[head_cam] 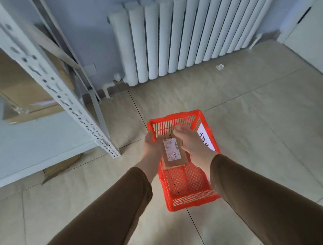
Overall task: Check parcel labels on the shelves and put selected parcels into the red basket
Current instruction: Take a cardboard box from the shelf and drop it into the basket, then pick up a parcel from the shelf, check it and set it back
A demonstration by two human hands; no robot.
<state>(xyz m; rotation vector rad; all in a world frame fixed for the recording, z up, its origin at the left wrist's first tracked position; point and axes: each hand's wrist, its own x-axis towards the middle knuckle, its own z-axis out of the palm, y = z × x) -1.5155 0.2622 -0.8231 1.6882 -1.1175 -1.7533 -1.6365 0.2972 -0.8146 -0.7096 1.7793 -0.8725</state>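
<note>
A small brown cardboard parcel [173, 154] with a white label on top is held between both hands over the far half of the red basket [187, 188], which stands on the tiled floor. My left hand [151, 146] grips the parcel's left side, its fingers hidden under it. My right hand [189, 141] holds the right side, fingers curled over the far edge. A white sheet with black writing [206, 138] leans inside the basket's right wall. The near half of the basket shows only its mesh bottom.
A white metal shelf rack [54, 88] stands at the left with a large cardboard box [25, 78] on its shelf and another box [60, 168] on the floor under it. A white radiator [192, 31] lines the far wall. A white cabinet [317, 42] is at the right.
</note>
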